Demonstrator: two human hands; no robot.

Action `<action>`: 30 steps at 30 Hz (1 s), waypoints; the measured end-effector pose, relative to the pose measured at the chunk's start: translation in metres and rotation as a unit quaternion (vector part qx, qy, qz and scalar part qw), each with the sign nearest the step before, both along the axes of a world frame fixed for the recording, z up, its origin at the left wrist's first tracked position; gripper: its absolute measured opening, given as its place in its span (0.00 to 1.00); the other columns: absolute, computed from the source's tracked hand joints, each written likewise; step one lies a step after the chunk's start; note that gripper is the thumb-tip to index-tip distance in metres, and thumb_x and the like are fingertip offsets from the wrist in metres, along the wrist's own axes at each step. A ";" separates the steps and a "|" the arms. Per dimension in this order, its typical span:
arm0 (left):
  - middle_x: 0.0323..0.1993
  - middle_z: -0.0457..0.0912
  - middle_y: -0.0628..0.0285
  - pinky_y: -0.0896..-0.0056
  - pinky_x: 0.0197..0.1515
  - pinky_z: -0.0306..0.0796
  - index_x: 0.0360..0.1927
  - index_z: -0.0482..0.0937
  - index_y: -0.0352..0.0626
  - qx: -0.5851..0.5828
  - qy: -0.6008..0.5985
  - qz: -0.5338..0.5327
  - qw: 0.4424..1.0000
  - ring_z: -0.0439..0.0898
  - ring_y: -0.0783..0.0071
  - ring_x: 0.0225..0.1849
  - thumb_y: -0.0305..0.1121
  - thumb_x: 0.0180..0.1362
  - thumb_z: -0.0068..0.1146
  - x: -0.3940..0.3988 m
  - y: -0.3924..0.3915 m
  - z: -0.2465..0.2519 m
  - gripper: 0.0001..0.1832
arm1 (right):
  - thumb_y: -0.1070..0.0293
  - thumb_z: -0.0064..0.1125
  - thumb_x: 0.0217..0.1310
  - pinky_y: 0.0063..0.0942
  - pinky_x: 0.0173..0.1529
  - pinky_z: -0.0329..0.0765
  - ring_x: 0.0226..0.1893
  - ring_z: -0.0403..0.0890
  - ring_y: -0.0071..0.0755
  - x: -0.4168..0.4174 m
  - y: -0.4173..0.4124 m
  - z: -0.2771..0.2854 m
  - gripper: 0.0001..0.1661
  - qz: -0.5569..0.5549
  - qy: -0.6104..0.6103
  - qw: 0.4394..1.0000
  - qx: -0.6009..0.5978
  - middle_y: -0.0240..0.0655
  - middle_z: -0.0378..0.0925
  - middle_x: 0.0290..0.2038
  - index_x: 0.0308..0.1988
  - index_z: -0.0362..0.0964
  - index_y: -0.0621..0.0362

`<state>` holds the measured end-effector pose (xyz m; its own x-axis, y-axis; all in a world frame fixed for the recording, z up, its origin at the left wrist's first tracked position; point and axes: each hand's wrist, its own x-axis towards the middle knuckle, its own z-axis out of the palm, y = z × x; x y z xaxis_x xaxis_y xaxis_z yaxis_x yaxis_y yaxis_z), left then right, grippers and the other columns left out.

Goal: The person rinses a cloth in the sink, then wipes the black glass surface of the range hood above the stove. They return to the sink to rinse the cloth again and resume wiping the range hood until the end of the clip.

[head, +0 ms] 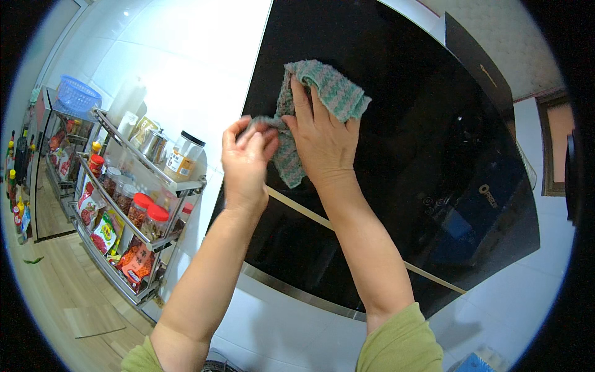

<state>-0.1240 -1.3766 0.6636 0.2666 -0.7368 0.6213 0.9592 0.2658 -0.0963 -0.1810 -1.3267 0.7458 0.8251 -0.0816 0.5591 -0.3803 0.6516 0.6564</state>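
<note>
A green and grey striped cloth (320, 79) lies bunched against the glossy black glass panel (409, 116) of what looks like a range hood. My right hand (325, 135) presses on the cloth, fingers spread over and partly under its folds. At the cloth's left side, my left hand (251, 149) has curled, slightly blurred fingers around a twisted part of it. One loose end of the cloth hangs between the two hands. A pale strip (302, 209) crosses the black panel below them.
On the left, a metal wall rack (135, 144) holds a plastic jar with a black lid (184, 156), a metal pitcher (153, 145), red-lidded jars (157, 218) and food packets (137, 262). A blue basket (78, 95) stands behind it. White tiles (279, 311) lie below the panel.
</note>
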 end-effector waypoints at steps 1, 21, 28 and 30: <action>0.50 0.68 0.51 0.66 0.54 0.65 0.54 0.58 0.42 -0.030 0.014 0.151 0.988 0.69 0.65 0.52 0.23 0.58 0.42 -0.010 -0.003 0.001 0.20 | 0.51 0.53 0.53 0.40 0.52 0.55 0.52 0.63 0.31 0.000 -0.002 0.003 0.31 0.000 0.003 1.000 0.011 0.30 0.67 0.49 0.56 0.60 0.42; 0.52 0.57 0.38 0.55 0.58 0.57 0.50 0.58 0.32 0.012 -0.185 0.612 0.769 0.59 0.44 0.57 0.14 0.46 0.48 -0.077 -0.033 -0.063 0.25 | 0.50 0.44 0.58 0.44 0.60 0.50 0.53 0.63 0.35 -0.044 -0.035 -0.046 0.29 -0.053 -0.033 0.985 0.163 0.32 0.63 0.54 0.59 0.55 0.36; 0.60 0.47 0.33 0.44 0.62 0.46 0.60 0.48 0.28 -0.011 -0.177 0.675 0.716 0.46 0.34 0.62 0.23 0.52 0.47 -0.086 0.013 -0.004 0.33 | 0.46 0.50 0.53 0.42 0.53 0.55 0.50 0.61 0.36 -0.031 0.019 0.012 0.30 0.038 0.046 0.998 0.016 0.32 0.64 0.49 0.57 0.60 0.33; 0.61 0.45 0.33 0.44 0.62 0.44 0.60 0.48 0.28 -0.016 -0.170 0.702 0.691 0.43 0.34 0.63 0.30 0.55 0.46 -0.077 0.031 0.019 0.32 | 0.46 0.50 0.53 0.42 0.52 0.55 0.49 0.62 0.36 -0.027 0.045 0.030 0.29 0.037 0.058 0.997 -0.046 0.32 0.66 0.48 0.56 0.60 0.32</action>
